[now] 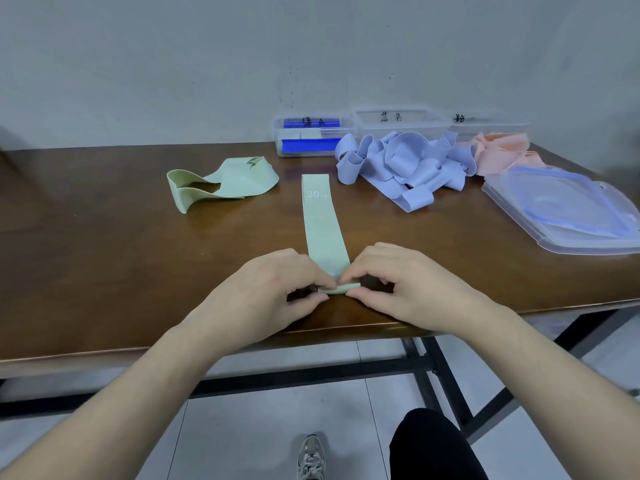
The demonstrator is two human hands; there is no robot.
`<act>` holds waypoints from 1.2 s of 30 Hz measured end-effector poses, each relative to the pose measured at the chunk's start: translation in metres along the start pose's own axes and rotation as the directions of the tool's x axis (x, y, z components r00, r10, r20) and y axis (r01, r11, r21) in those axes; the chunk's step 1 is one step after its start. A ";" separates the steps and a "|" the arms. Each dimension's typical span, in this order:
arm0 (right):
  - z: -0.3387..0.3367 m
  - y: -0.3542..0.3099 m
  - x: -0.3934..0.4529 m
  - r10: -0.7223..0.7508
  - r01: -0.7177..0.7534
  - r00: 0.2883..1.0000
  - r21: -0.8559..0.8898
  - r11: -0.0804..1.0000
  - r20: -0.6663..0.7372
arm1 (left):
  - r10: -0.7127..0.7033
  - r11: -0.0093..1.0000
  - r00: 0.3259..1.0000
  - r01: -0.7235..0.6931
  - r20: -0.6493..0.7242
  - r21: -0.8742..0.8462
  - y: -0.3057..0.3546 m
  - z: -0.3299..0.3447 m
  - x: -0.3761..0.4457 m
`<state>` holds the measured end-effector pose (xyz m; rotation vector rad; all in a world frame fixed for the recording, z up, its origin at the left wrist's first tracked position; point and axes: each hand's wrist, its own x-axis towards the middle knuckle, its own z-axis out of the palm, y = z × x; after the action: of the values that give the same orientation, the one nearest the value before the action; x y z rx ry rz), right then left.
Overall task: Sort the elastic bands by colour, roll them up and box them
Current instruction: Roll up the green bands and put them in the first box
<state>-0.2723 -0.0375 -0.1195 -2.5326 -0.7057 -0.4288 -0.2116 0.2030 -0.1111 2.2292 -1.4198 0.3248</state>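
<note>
The green elastic band (323, 223) lies flat on the desk (104, 258), its long axis running straight out toward twelve o'clock from the hands (printed "30" at the far end). Its near end is turned into a small roll, pinched by the left hand (273, 292) and right hand (405, 285) together, equally near. Rolling would go straight away from the person, I'd say.

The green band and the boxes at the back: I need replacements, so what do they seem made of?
Green band: probably matte woven elastic fabric; it lies limp and rolls under the left hand and right hand. Boxes: apparently clear glossy plastic; contents show through.
</note>
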 end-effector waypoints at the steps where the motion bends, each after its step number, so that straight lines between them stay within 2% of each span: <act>1: -0.001 -0.001 -0.001 0.023 -0.023 1.000 0.019 1.000 -0.001 | -0.002 1.000 1.000 0.002 -0.001 -0.005 0.000 0.000 0.000; 7: 0.002 -0.001 0.000 0.027 -0.027 1.000 0.009 1.000 -0.016 | 0.000 1.000 1.000 0.000 0.019 0.012 -0.001 0.002 0.001; 12: 0.002 -0.001 -0.001 0.077 -0.077 0.997 -0.015 0.997 -0.018 | -0.052 0.999 0.999 0.052 0.008 0.000 -0.002 0.002 0.003; 24: 0.003 -0.004 0.001 0.068 -0.072 0.997 -0.113 0.991 -0.035 | -0.149 0.988 0.987 0.147 0.057 0.043 -0.003 0.002 0.006; 29: 0.001 -0.004 0.004 0.106 -0.105 0.994 -0.064 0.992 0.008 | -0.219 0.974 0.975 0.221 0.049 -0.046 -0.006 0.004 0.010; 36: 0.001 -0.005 0.011 0.220 -0.219 0.975 0.043 0.975 -0.021 | -0.341 0.921 0.939 0.342 0.035 -0.185 -0.008 0.008 0.017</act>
<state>-0.2657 -0.0280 -0.1141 -2.5267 -0.4133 -0.3652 -0.1977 0.1883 -0.1122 2.2637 -0.9876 0.0658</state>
